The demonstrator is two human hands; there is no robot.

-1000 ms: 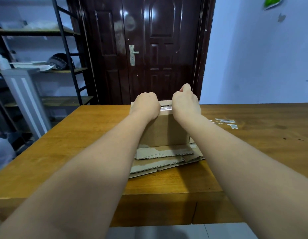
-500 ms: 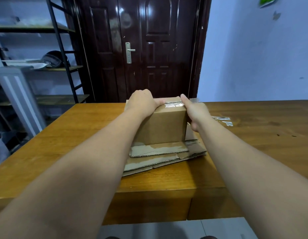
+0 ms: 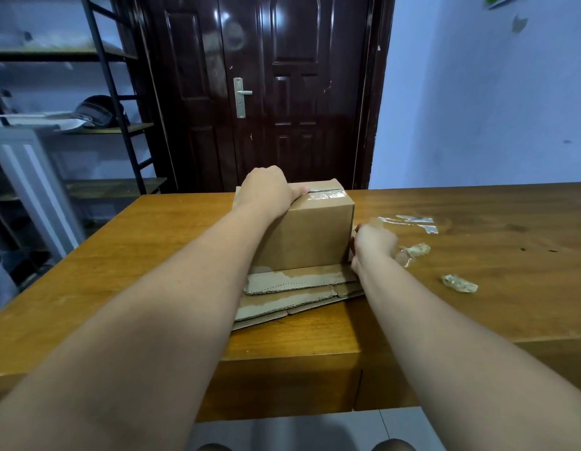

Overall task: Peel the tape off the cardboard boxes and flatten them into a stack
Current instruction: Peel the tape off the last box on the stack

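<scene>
The left hand (image 3: 269,190) is laid over the top left of the upright cardboard box (image 3: 305,236), fingers curled down and the thumb stretched along the seam; the box is pressed down by it rather than enclosed. The right hand (image 3: 372,245) is held at the lower right side of the box, fingers bunched; clear film shows just beyond it, but whether tape is pinched there cannot be told.

The box stands on a stack of flattened cardboard (image 3: 295,291), which lies near the front edge of the wooden table (image 3: 152,255), about midway along it. A strip of clear tape (image 3: 325,197) is seen across the top seam, wrinkled and partly lifted. To the right of the box, loose clear strips (image 3: 409,222) lie flat on the tabletop, and two crumpled wads (image 3: 416,250) (image 3: 460,283) lie nearer the front, all apart from the stack.

The box is judged light, empty and fairly stiff at its corners, while its panels would probably yield under pressure. The tape is thin, slick and clingy, and is likely to tear or curl onto itself if pulled sharply. It is best taken at a lifted end, pinched close to the cardboard and drawn low along the seam, with the box steadied from above near a corner.
</scene>
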